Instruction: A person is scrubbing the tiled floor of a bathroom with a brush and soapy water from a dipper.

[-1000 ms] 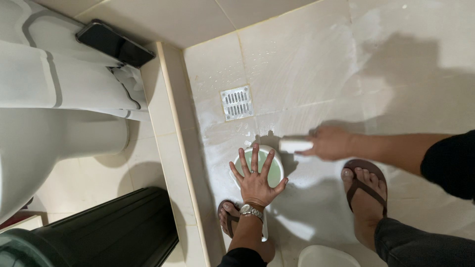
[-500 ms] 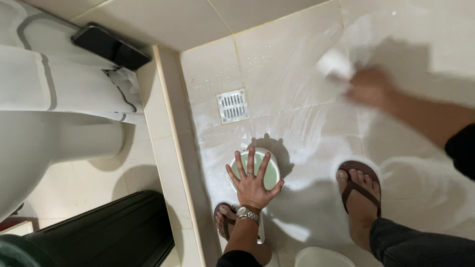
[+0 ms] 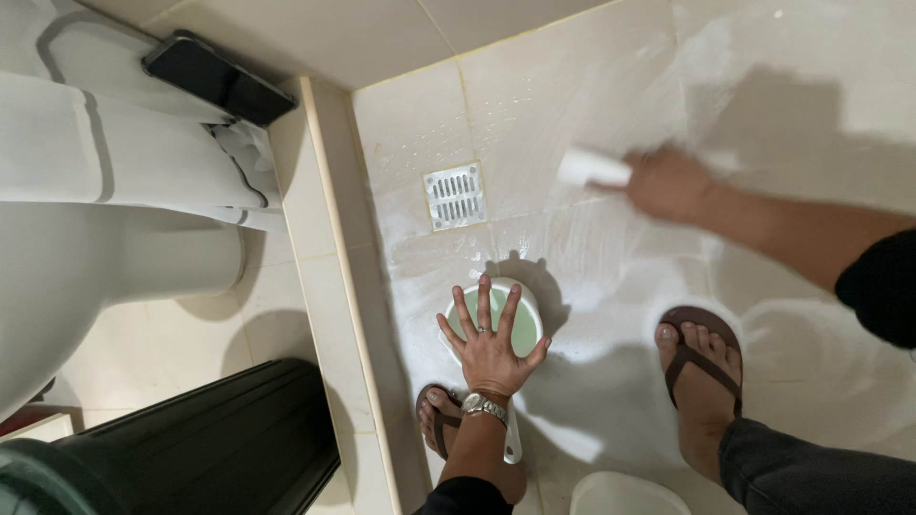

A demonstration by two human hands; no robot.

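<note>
We had our left hand (image 3: 489, 345) spread flat w/ fingers wide on top of the green dipper (image 3: 496, 319), which sat on the wet floor tile (image 3: 592, 277) just below the drain grate (image 3: 455, 195). Our right hand (image 3: 668, 183) was closed round the white scrub brush (image 3: 593, 169), out on the soapy tile to the right of the drain & well apart from the dipper. To scrub well, we thought we should press the brush down firm, go over the white foam in short rows, & keep the left hand steady so the dipper didn't tip. Both feet in brown sandals (image 3: 701, 358) needed a sure stand, bc the floor looked slippy. The right hand & brush were blurry, so we couldn't see the bristles. The dipper's inside was mostly hidden under our palm; we couldn't tell if it held water. The white toilet (image 3: 105, 229), the dark bin (image 3: 191, 439) & a white tub (image 3: 625, 496) at the bottom were cut off by the edges.
</note>
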